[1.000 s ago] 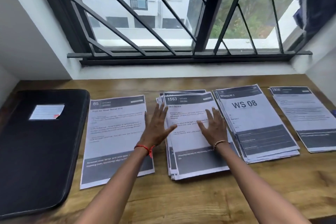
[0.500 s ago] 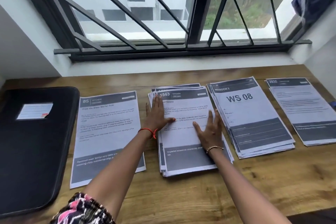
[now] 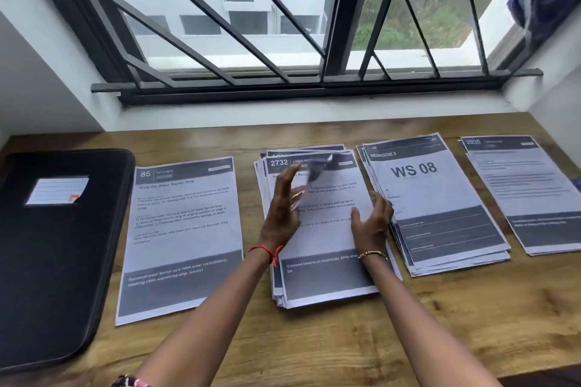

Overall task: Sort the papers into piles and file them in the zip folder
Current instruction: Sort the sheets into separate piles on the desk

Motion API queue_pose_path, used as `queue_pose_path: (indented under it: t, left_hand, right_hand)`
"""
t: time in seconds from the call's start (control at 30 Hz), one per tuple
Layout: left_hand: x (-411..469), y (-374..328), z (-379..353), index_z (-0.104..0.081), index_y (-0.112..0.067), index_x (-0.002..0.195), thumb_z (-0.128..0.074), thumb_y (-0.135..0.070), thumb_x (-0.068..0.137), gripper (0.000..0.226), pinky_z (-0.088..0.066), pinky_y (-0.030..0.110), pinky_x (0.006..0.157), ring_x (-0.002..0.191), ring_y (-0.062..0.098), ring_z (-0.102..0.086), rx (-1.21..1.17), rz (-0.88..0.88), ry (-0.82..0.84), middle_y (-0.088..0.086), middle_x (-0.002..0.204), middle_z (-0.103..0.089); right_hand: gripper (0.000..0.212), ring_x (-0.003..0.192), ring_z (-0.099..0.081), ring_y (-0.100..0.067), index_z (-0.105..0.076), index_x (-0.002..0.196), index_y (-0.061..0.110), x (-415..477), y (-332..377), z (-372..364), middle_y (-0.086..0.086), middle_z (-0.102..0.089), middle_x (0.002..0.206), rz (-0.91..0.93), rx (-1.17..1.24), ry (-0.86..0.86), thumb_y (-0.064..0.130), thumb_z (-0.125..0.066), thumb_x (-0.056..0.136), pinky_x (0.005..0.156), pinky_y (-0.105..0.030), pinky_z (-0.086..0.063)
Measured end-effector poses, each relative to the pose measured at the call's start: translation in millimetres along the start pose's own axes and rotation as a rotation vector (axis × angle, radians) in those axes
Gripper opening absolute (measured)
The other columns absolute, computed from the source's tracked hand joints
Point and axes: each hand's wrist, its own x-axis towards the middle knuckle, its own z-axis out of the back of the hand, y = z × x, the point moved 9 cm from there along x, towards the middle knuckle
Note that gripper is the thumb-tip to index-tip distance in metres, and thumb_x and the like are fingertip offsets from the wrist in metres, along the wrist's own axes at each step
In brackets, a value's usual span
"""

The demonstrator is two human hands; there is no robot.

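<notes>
Left hand (image 3: 281,210): fingers straight, edge-on, aimed at 12 o'clock, blurred, and the top sheet (image 3: 328,239) curls up at its far corner against them. Right hand (image 3: 372,224): thumb flat on that sheet, fingers bent over its 3 o'clock edge; pinching or resting, can't tell. Thin printed paper, long axis 6 to 12, atop the ragged middle pile (image 3: 279,162). At 9 o'clock, a single sheet (image 3: 185,229), then the black fabric zip folder (image 3: 56,261). At 3 o'clock, the WS 08 pile (image 3: 440,229) and the 2930 pile (image 3: 528,198), all on a wooden table (image 3: 440,323).

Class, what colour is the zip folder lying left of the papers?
The flat fabric zip folder is black; head view.
</notes>
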Motion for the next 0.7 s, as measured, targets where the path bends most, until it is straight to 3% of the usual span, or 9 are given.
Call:
queue_pose_path:
  t: [0.07, 0.1, 0.2, 0.27, 0.37, 0.47, 0.57, 0.63, 0.7]
  left_hand:
    - [1, 6, 5, -0.046, 0.003, 0.129, -0.043, 0.033, 0.067, 0.07, -0.042, 0.007, 0.091, 0.123, 0.006, -0.049, 0.03, 0.077, -0.014, 0.016, 0.144, -0.028]
    - [3, 8, 7, -0.055, 0.008, 0.118, -0.047, 0.03, 0.068, 0.055, -0.039, 0.003, 0.09, 0.124, 0.016, -0.05, 0.101, 0.09, -0.005, 0.021, 0.142, -0.03]
    - [10, 23, 9, -0.063, 0.003, 0.11, -0.059, 0.01, 0.076, 0.034, -0.026, 0.025, 0.111, 0.136, 0.036, -0.027, 0.376, 0.125, 0.108, 0.023, 0.149, -0.023]
    - [16, 36, 13, -0.053, -0.004, 0.128, -0.063, -0.011, 0.081, 0.049, -0.004, 0.051, 0.116, 0.144, 0.036, -0.002, 0.549, 0.203, 0.172, 0.021, 0.155, -0.006]
    - [14, 60, 15, -0.018, -0.015, 0.149, -0.058, -0.036, 0.087, 0.076, 0.015, 0.052, 0.11, 0.142, 0.025, 0.022, 0.682, 0.38, 0.334, 0.009, 0.156, 0.017]
    - [12, 67, 15, 0.008, -0.011, 0.148, -0.053, -0.045, 0.089, 0.092, 0.018, 0.051, 0.109, 0.142, 0.018, 0.02, 0.713, 0.421, 0.39, 0.005, 0.156, 0.019]
    - [10, 58, 15, 0.003, -0.006, 0.148, -0.053, -0.04, 0.091, 0.087, 0.022, 0.049, 0.107, 0.144, 0.014, 0.011, 0.726, 0.382, 0.367, 0.006, 0.158, 0.006]
    - [11, 43, 12, -0.007, -0.011, 0.149, -0.056, -0.021, 0.089, 0.078, 0.02, 0.055, 0.107, 0.144, 0.012, 0.003, 0.649, 0.225, 0.29, 0.005, 0.157, -0.007]
    - [8, 19, 4, -0.006, -0.015, 0.149, -0.05, 0.008, 0.08, 0.085, 0.001, 0.063, 0.112, 0.142, 0.01, -0.005, 0.499, 0.006, 0.229, 0.001, 0.154, -0.01]
  right_hand:
    - [0.046, 0.111, -0.047, -0.043, -0.05, 0.119, -0.012, -1, -2, -3, -0.03, -0.051, 0.116, -0.015, -0.011, 0.014, -0.004, -0.065, 0.076, 0.093, -0.044, -0.041]
    - [0.045, 0.11, -0.047, -0.043, -0.05, 0.118, -0.012, -1, -2, -4, -0.03, -0.051, 0.116, -0.01, -0.023, 0.023, -0.004, -0.064, 0.076, 0.093, -0.045, -0.041]
    - [0.041, 0.105, -0.049, -0.045, -0.052, 0.114, -0.012, -3, 2, -6, -0.029, -0.051, 0.113, 0.007, -0.041, 0.036, -0.006, -0.063, 0.075, 0.089, -0.045, -0.043]
    - [0.037, 0.101, -0.052, -0.047, -0.054, 0.11, -0.011, -4, 6, -4, -0.03, -0.052, 0.11, 0.018, -0.05, 0.032, -0.005, -0.061, 0.074, 0.087, -0.048, -0.044]
    - [0.041, 0.103, -0.056, -0.044, -0.056, 0.11, -0.006, -9, 15, -9, -0.028, -0.055, 0.112, 0.123, -0.177, 0.066, 0.016, -0.045, 0.077, 0.086, -0.05, -0.046]
    - [0.055, 0.124, -0.044, -0.032, -0.052, 0.125, 0.001, -18, 22, -26, -0.021, -0.051, 0.131, 0.318, -0.347, 0.158, 0.031, -0.039, 0.08, 0.101, -0.047, -0.035]
    - [0.061, 0.132, -0.037, -0.023, -0.046, 0.134, 0.004, -22, 26, -37, -0.015, -0.046, 0.14, 0.384, -0.402, 0.246, 0.036, -0.037, 0.082, 0.109, -0.047, -0.024]
    - [0.063, 0.132, -0.042, -0.025, -0.046, 0.134, 0.004, -22, 27, -38, -0.015, -0.046, 0.14, 0.369, -0.424, 0.267, 0.038, -0.036, 0.082, 0.108, -0.049, -0.023]
    - [0.063, 0.13, -0.044, -0.028, -0.048, 0.132, 0.003, -22, 27, -38, -0.016, -0.047, 0.139, 0.356, -0.443, 0.27, 0.039, -0.036, 0.082, 0.108, -0.049, -0.025]
